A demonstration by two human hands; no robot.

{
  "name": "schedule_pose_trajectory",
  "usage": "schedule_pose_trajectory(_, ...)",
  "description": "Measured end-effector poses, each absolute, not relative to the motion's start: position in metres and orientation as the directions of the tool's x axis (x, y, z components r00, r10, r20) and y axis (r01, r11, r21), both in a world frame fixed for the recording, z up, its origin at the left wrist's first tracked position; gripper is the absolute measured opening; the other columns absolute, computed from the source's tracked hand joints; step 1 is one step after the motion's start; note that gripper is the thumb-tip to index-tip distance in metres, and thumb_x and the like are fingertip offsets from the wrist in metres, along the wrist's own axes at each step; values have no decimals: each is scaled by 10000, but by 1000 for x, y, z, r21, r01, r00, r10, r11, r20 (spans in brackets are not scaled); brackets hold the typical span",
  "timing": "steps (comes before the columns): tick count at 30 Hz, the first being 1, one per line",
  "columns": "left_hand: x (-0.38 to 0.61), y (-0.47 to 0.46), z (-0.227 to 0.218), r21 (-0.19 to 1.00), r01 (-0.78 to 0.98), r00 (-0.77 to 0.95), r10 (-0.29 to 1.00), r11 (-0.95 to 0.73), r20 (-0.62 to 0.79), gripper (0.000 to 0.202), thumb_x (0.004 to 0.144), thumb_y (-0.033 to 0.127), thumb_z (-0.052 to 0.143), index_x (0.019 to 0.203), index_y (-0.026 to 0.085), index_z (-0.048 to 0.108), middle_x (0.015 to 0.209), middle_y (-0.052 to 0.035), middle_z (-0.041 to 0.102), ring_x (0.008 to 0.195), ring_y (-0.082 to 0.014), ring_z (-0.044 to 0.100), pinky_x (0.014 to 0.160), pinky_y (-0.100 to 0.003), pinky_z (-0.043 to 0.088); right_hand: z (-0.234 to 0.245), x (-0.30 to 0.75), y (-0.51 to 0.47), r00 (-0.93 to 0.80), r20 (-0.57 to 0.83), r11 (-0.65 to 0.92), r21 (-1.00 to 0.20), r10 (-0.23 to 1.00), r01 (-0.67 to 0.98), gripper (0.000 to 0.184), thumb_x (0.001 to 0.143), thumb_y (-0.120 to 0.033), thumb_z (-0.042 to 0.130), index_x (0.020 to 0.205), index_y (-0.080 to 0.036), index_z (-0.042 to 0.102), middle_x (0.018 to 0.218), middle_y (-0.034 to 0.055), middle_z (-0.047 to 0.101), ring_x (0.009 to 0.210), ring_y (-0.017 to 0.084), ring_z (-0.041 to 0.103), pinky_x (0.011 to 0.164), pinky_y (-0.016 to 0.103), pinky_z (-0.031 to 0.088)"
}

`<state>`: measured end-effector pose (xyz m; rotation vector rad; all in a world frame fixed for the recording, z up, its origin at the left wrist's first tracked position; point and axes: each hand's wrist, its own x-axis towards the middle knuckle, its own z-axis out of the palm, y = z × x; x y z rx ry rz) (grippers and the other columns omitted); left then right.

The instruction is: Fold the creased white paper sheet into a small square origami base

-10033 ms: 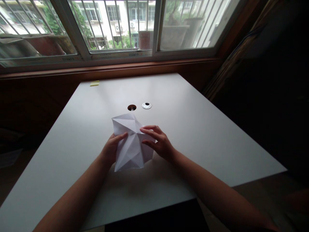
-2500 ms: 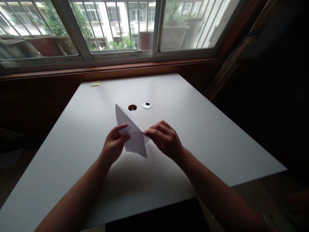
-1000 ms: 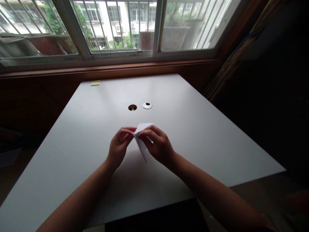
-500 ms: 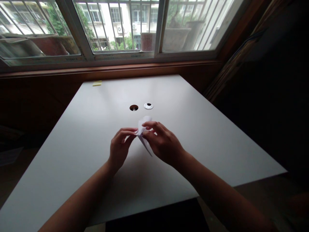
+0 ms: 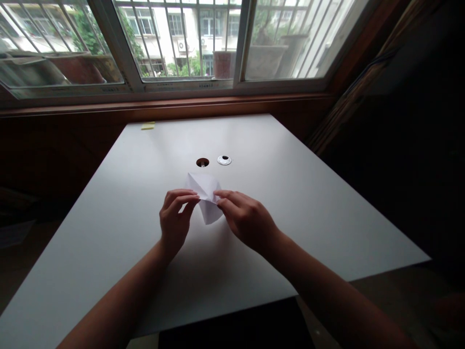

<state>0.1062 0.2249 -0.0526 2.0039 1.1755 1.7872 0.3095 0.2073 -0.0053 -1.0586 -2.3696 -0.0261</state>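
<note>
A folded piece of white paper (image 5: 206,184) is held up over the middle of the table, with creases fanning out from its centre. One part of it spreads away from me and another points down toward me. My left hand (image 5: 177,213) pinches its left side between thumb and fingers. On the opposite side my right hand (image 5: 247,213) grips the paper with thumb and fingertips. The fingertips of both hands are a short gap apart along a fold.
The white table (image 5: 308,218) has a round cable hole (image 5: 202,163) beyond the paper, and beside it a round grommet cover (image 5: 224,160). A yellow strip (image 5: 148,126) lies at the far left edge. Behind stands a barred window (image 5: 181,43).
The paper has turned and spread wider, showing more of its creased face. My left hand has shifted slightly left, and the fingers of my right hand have come down onto the paper.
</note>
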Motion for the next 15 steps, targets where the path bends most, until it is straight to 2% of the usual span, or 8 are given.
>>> schedule_pose_trajectory(6,111,225,-50,742,271,-66,757,-614,650,78,860,194,675,912,240,709,972,-41,687,949,-198,656,861,-388,524,-9,308,211,-539,531,730,-258,654,632,293,923,-67,481,1156,-179,620,1312,109,616,1121,246,619,875,412,567)
schedule_pose_trajectory(9,111,227,-52,762,236,-78,770,-603,633,62,853,212,686,900,245,711,988,-40,674,989,-204,642,903,-408,513,-8,308,212,-532,550,736,-255,644,627,283,936,-80,472,1150,-183,626,1292,102,622,1100,238,620,861,399,565)
schedule_pose_trajectory(12,109,228,-54,748,271,-117,750,-606,651,59,834,224,709,875,264,721,1094,-41,626,1120,-221,582,992,-449,470,-7,309,212,-539,566,740,-208,624,639,265,946,-94,468,1133,-173,639,1225,101,645,1050,231,622,831,377,558)
schedule_pose_trajectory(15,107,227,-55,714,349,-163,711,-607,684,60,823,225,719,849,279,728,1192,-35,551,1180,-227,530,1016,-453,449,-8,314,212,-563,597,751,-104,572,652,261,952,-113,476,1144,-172,643,1127,104,671,983,234,611,790,385,546)
